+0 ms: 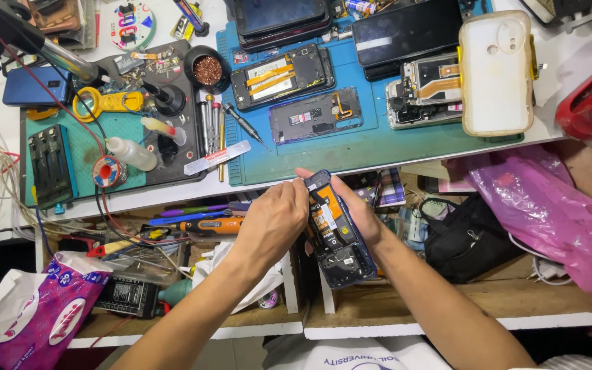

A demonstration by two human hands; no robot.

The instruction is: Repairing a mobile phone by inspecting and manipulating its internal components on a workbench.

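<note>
nearest, the right hand is cradling an opened phone from behind, fingers wrapped round its edge, above an open drawer. the left hand is pressing on the phone's upper part, fingertips pinched narrow there; what they are pinching is hidden. an orange screwdriver is lying just left, a black pouch right, a pink bag beyond it. farther off, the counter is carrying a blue mat crowded with dismantled phones and a white phone case.
</note>
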